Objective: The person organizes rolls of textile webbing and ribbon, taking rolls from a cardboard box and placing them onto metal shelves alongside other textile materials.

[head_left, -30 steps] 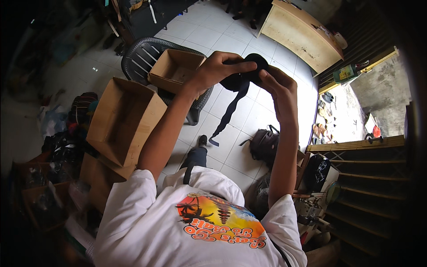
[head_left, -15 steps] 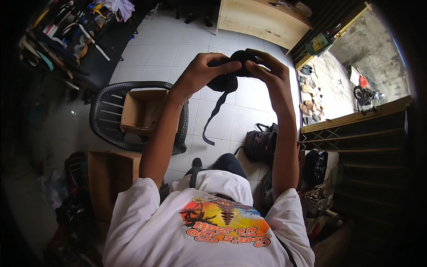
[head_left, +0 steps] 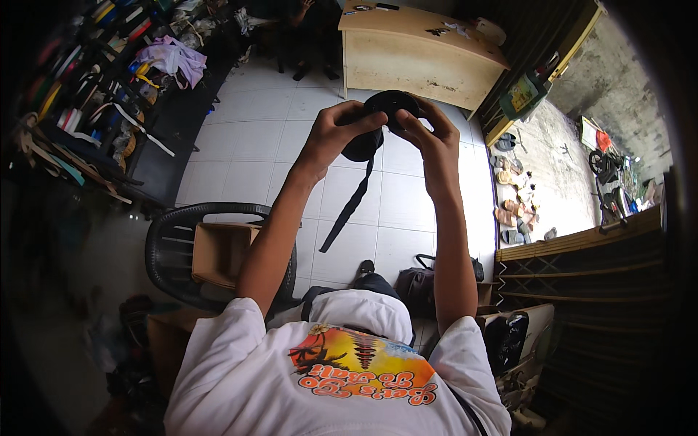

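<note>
Held up in front of me at arm's length is a black rounded thing (head_left: pixel 391 103), disc-like on top, with a second dark lobe below it. A long narrow black strap (head_left: pixel 347 212) dangles from it toward the floor. My left hand (head_left: pixel 339 131) grips its left side, the thumb laid across it. On the right side my right hand (head_left: pixel 429 131) pinches it with the thumb in front and the fingers behind. What exactly the thing is cannot be made out, as it is dark and partly covered by the fingers.
A black plastic chair (head_left: pixel 163 254) at left carries a cardboard box (head_left: pixel 211 253). Belts and straps crowd a dark rack (head_left: pixel 156 123) at far left. Ahead stands a wooden desk (head_left: pixel 407 59), with a person (head_left: pixel 302 36) beside it. A dark bag (head_left: pixel 416 292) lies right; sandals (head_left: pixel 509 207) line the doorway.
My view has tilted up, showing more of the desk and rack. The disc is turned to show more of its face, and the strap now hangs straighter, its end swung left.
</note>
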`<act>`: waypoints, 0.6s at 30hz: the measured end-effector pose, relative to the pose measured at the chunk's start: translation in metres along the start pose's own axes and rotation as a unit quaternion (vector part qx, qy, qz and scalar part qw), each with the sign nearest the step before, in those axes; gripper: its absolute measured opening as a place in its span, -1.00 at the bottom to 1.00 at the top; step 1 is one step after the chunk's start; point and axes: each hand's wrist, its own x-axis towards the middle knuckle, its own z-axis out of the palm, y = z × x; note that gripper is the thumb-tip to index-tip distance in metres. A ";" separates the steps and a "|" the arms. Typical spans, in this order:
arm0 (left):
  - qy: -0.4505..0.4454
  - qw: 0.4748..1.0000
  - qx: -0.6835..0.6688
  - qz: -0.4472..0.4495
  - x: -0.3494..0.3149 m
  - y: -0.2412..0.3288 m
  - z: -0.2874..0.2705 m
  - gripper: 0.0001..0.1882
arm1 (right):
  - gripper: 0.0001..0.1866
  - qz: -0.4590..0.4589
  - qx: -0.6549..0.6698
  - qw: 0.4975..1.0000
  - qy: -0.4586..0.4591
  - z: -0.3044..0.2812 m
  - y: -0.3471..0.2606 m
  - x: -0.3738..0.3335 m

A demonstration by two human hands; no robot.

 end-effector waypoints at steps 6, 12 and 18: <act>0.060 0.998 -0.002 -0.024 0.065 -0.004 -0.030 -0.53 | -0.53 0.011 0.000 1.000 -0.016 0.017 0.020 0.081; 0.143 0.985 -0.095 0.006 0.116 -0.027 -0.076 -0.47 | -0.57 0.007 0.020 1.000 0.015 0.081 0.066 0.147; 0.121 0.992 -0.031 0.024 0.160 -0.043 -0.181 -0.47 | -0.37 0.022 -0.086 0.972 -0.219 0.129 0.089 0.253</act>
